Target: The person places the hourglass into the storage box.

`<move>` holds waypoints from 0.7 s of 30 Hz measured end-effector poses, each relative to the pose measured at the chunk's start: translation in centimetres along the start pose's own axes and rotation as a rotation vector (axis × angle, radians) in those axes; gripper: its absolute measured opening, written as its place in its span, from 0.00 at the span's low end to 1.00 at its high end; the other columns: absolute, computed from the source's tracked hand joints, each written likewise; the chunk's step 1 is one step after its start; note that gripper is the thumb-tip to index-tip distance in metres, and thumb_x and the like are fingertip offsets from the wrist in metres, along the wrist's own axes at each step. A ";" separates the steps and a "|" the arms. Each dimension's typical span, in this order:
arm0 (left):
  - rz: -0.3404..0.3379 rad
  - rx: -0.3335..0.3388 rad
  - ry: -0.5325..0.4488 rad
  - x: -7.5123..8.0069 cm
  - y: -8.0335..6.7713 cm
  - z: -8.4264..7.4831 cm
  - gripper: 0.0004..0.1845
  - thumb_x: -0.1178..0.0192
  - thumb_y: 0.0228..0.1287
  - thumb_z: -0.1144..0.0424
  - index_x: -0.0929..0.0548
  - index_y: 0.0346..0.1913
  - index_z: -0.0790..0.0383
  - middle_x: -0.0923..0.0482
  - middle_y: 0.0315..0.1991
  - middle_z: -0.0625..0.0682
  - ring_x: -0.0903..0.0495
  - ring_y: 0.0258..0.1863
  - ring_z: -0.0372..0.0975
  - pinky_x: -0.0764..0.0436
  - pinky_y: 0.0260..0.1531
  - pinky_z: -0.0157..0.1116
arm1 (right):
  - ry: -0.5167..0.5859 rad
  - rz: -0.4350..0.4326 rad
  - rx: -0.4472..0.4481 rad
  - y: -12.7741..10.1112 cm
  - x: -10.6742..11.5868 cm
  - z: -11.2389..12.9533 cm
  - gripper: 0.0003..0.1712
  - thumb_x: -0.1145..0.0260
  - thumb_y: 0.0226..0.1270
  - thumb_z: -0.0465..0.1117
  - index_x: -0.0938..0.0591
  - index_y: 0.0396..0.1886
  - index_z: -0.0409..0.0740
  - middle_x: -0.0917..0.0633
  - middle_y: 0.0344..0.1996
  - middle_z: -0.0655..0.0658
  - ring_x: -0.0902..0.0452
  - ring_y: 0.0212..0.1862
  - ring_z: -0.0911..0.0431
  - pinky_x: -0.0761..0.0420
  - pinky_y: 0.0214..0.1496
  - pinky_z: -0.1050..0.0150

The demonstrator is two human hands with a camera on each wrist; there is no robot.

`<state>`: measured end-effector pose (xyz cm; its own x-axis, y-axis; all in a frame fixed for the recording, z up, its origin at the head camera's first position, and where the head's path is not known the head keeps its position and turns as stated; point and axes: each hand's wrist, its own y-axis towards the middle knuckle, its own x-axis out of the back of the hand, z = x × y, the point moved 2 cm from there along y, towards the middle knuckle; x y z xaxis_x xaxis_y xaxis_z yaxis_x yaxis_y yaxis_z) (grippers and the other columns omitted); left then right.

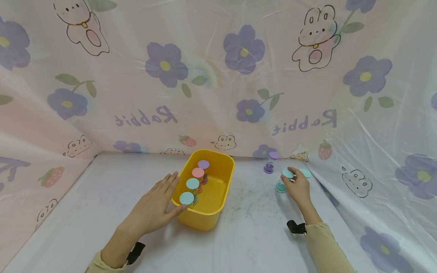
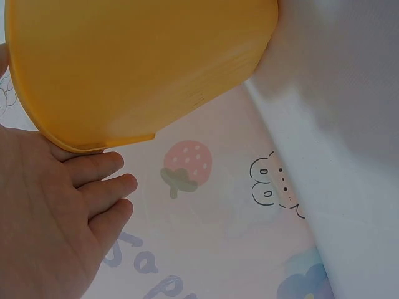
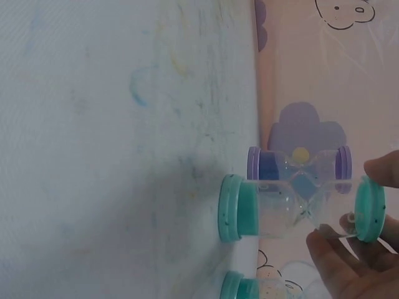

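backdrop sheet (image 1: 205, 113): pale pink, purple flowers (image 1: 244, 49), rabbits (image 1: 315, 43) | tabletop (image 1: 252, 239): white, smudged | light: soft

Forward-down head view, close sideways wrist views, yellow bin (image 1: 201, 220) shared by head and left

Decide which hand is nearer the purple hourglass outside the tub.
Right: the right hand pinches a teal hourglass just right of the purple hourglass; the left hand is farther left, at the yellow tub.
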<state>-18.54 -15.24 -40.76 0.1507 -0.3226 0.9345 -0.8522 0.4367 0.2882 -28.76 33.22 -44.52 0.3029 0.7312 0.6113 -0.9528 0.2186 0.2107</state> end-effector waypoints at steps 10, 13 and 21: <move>0.002 0.001 0.004 -0.1 0.0 0.0 0.52 0.49 0.73 0.29 0.43 0.81 0.70 0.49 0.83 0.60 0.47 0.82 0.54 0.43 0.79 0.55 | -0.014 -0.028 0.005 0.0 0.0 -0.1 0.33 0.36 0.77 0.44 0.30 0.74 0.32 0.27 0.70 0.29 0.24 0.67 0.34 0.18 0.63 0.43; 0.000 0.000 0.003 -0.1 0.0 0.0 0.52 0.48 0.73 0.30 0.43 0.81 0.70 0.49 0.83 0.61 0.47 0.81 0.55 0.42 0.78 0.55 | 0.002 -0.032 0.001 0.0 0.0 0.0 0.33 0.35 0.77 0.44 0.30 0.74 0.32 0.27 0.70 0.29 0.24 0.67 0.35 0.19 0.64 0.43; 0.000 0.001 0.000 0.0 0.0 0.0 0.52 0.48 0.73 0.30 0.43 0.81 0.70 0.49 0.83 0.60 0.47 0.81 0.54 0.42 0.79 0.55 | 0.030 -0.080 0.050 -0.2 -0.2 0.9 0.33 0.32 0.75 0.44 0.27 0.73 0.34 0.24 0.68 0.32 0.21 0.64 0.39 0.16 0.60 0.63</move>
<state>-18.52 -15.22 -40.79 0.1506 -0.3228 0.9344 -0.8527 0.4358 0.2880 -28.60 32.47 -43.99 0.3764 0.7322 0.5677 -0.9232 0.2450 0.2961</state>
